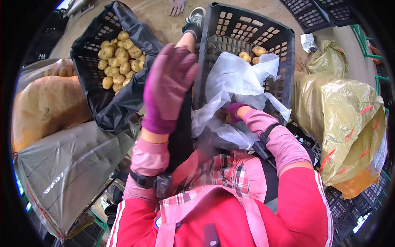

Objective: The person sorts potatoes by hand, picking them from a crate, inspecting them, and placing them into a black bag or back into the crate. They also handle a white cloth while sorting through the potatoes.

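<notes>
My left hand (170,88), in a purple-pink glove, is raised between two crates with its fingers stretched out and nothing held. My right hand (236,113), gloved alike, reaches down into the near end of the right black plastic crate (247,16). Its fingers are mostly hidden, and I cannot tell what they hold. Around it bunches a thin white sheet (230,76) that drapes over the crate's near side. Past the sheet, a few potatoes (259,51) lie in the same crate. Left of my raised hand stands a black crate (84,61) lined with dark plastic, heaped with potatoes (121,57).
Full sacks (49,107) and a grey sheet (74,160) sit at the left. Yellowish woven sacks (349,111) crowd the right side. Ahead on the ground are a loose glove (177,7) and a shoe (196,17). Black crates (308,14) stand at the far right.
</notes>
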A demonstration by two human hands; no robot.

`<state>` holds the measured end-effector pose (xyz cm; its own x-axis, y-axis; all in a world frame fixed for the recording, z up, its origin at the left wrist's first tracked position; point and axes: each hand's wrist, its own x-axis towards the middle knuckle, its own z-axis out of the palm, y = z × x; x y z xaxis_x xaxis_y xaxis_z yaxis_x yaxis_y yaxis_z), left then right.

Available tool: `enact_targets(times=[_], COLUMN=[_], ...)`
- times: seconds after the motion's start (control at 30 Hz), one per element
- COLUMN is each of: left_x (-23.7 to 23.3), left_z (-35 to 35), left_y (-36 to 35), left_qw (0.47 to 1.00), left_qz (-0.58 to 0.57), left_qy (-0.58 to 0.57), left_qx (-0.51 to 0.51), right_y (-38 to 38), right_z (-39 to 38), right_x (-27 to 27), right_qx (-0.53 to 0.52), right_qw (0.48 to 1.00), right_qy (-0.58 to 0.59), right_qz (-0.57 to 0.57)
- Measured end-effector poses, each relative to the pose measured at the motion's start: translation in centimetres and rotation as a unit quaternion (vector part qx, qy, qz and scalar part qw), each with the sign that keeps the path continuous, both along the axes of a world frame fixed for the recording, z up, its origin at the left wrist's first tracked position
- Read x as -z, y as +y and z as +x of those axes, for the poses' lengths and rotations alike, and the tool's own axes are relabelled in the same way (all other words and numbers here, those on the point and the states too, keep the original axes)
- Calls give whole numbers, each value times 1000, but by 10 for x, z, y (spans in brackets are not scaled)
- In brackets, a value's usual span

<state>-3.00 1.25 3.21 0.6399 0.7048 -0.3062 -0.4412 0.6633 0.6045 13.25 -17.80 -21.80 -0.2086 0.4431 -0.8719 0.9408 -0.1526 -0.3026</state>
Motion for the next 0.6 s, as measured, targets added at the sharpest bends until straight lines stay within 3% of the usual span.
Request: enact_targets(times=[0.1,0.2,0.27,0.3,0.33,0.43,0.47,0.53,0.57,0.6], left_x=[17,19,27,32,34,32,25,11,5,8], left_z=[18,17,15,13,14,19,20,20,21,21], left_y=[-10,-11,-14,-17,-22,-37,-38,-42,-43,-44], left_qw=[997,992,981,969,960,923,902,843,835,851], left_qz=[42,73,91,140,154,183,170,141,124,125], left_qy=[25,49,96,121,147,225,236,264,209,185], left_qx=[59,94,139,162,184,254,319,447,494,475], right_y=[1,5,20,18,18,10,6,-4,-7,-9], right_z=[0,27,38,47,51,44,39,30,23,18], right_x=[13,5,-61,-88,-125,-219,-237,-250,-255,-260], right_qx=[34,98,199,261,246,375,423,435,454,473], right_qw=[999,983,964,936,910,830,796,783,769,754], right_qy=[-7,154,174,227,294,365,387,351,342,333], right_qz=[-22,15,33,61,158,190,195,272,293,313])
